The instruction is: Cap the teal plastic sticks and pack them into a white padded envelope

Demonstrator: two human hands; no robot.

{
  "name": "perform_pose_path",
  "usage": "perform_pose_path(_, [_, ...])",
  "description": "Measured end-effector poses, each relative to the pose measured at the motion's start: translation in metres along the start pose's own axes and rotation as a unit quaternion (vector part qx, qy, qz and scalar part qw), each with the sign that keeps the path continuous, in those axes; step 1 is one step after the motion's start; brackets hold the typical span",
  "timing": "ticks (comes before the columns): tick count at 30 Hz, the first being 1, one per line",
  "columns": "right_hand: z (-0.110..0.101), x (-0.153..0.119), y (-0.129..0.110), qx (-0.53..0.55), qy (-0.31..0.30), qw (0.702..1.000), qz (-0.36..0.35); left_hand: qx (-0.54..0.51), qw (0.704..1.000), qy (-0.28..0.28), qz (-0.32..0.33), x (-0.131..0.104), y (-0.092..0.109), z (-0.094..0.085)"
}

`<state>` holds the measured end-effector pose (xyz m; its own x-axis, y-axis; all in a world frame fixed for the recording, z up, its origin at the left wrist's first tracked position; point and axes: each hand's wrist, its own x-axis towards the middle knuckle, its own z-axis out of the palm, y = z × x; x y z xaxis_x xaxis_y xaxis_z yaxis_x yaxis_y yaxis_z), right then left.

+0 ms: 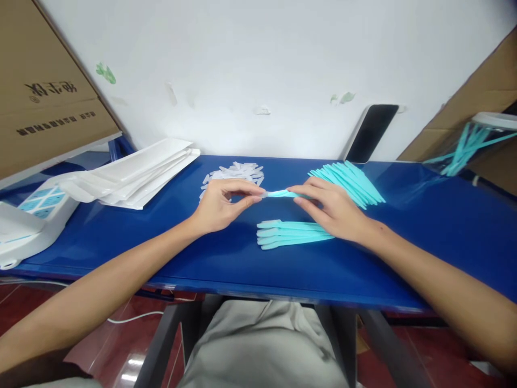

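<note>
Over the blue table, my right hand (329,207) pinches a turquoise eyebrow razor (278,193) by its handle. My left hand (226,203) pinches a small translucent cap (264,195) at the razor's left end; how far the cap sits over the blade is too small to tell. Just below my hands lies a row of several capped razors (297,233), side by side, caps to the left. Behind my left hand is a heap of loose translucent caps (238,171). A pile of turquoise razors (351,182) lies behind my right hand.
White paper pouches (141,172) and a white-and-blue plastic device (44,215) are at the left. A phone (372,132) leans on the white wall. A clear bag of turquoise sticks (464,148) hangs at the right. A cardboard box (48,91) stands upper left.
</note>
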<state>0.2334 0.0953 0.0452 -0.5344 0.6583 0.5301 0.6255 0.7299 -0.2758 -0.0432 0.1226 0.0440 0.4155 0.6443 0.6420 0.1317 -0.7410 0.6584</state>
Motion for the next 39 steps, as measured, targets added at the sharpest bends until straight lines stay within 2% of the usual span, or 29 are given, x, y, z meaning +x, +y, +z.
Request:
perform_pose_path(4, [0.001, -0.001, -0.001, -0.007, 0.007, 1.000, 0.011, -0.011, 0.997, -0.001, -0.072, 0.001, -0.002, -0.001])
perform_pose_path(7, [0.003, -0.002, -0.002, -0.015, 0.020, 1.000, 0.013, -0.008, 0.997, -0.016, -0.080, 0.002, -0.004, -0.003])
perform_pose_path(13, [0.009, -0.001, -0.009, -0.009, 0.024, 0.999, -0.044, 0.017, 0.999, -0.049, 0.005, 0.004, 0.002, 0.000])
perform_pose_path(20, [0.012, 0.004, -0.015, 0.007, 0.045, 0.998, -0.046, 0.057, 0.996, -0.031, 0.063, 0.003, 0.008, 0.007])
perform_pose_path(23, [0.006, 0.003, -0.017, 0.018, 0.028, 0.997, -0.063, 0.095, 0.988, -0.060, 0.104, 0.002, 0.006, 0.008])
perform_pose_path(26, [-0.003, 0.002, -0.021, 0.017, 0.016, 0.998, -0.063, 0.145, 0.969, -0.100, 0.175, 0.003, 0.004, 0.006])
perform_pose_path(28, [-0.008, 0.000, -0.023, 0.016, 0.008, 0.998, -0.068, 0.176, 0.957, -0.118, 0.196, 0.003, 0.002, 0.002])
perform_pose_path(31, [-0.012, 0.000, -0.022, 0.012, -0.015, 0.997, -0.074, 0.223, 0.948, -0.142, 0.179, 0.003, -0.001, -0.005])
perform_pose_path(35, [-0.007, 0.001, -0.020, 0.018, -0.081, 0.996, -0.044, 0.281, 0.936, -0.179, 0.109, 0.002, -0.005, -0.010])
perform_pose_path(39, [-0.002, 0.001, -0.022, 0.056, -0.140, 0.988, -0.017, 0.280, 0.937, -0.198, 0.062, 0.000, -0.007, -0.007])
